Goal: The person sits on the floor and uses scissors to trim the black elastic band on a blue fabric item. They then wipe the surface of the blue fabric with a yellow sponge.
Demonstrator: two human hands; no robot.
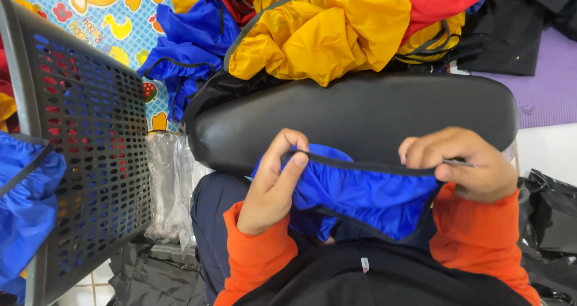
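A blue nylon cover [366, 198] with a black elastic hem lies in my lap. My left hand [273, 186] pinches the hem at its left end, thumb on top. My right hand [463, 162] grips the same hem at the right, and the black edge runs taut between the two hands. Both my sleeves are orange. The lower part of the blue fabric bunches down between my arms, over dark clothing.
A black padded stool seat [360, 110] sits just beyond my hands. Yellow [324, 29], blue [186, 47] and red covers are heaped behind it. A grey perforated plastic basket [84, 156] stands at left, more blue fabric over its edge. Clear plastic bags [168, 186] lie beside my knee.
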